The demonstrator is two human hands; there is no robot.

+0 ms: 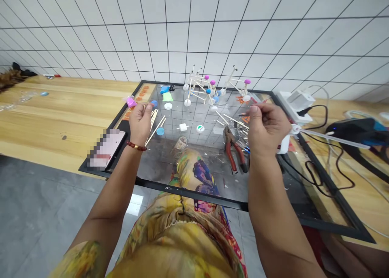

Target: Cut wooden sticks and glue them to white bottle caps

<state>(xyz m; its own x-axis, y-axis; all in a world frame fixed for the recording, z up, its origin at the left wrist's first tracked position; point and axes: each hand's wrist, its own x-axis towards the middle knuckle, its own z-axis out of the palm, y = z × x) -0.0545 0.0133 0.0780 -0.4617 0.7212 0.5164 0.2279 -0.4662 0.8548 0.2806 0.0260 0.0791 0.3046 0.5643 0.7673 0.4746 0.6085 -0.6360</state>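
My left hand (140, 123), with a beaded bracelet (136, 146) at the wrist, is raised over the glass board's left side, thumb and finger pinched. What it pinches is too small to make out. Below it lie thin wooden sticks (155, 130) and a blue disc (160, 131). On the right, my right hand (267, 124) has its fingertips pressed together; their contents cannot be made out. Pliers (231, 151) with red handles rest left of that forearm. Between and beyond both hands stands a framework of sticks joined by white, blue and pink lumps (213, 82).
The black-framed glass board (194, 193) lies on a wooden table (60, 120) against a tiled wall. A phone (106, 150) sits front left. Pink (131, 102) and green (167, 97) packets lie farther back. Cables trail from a white power strip (293, 106) at right.
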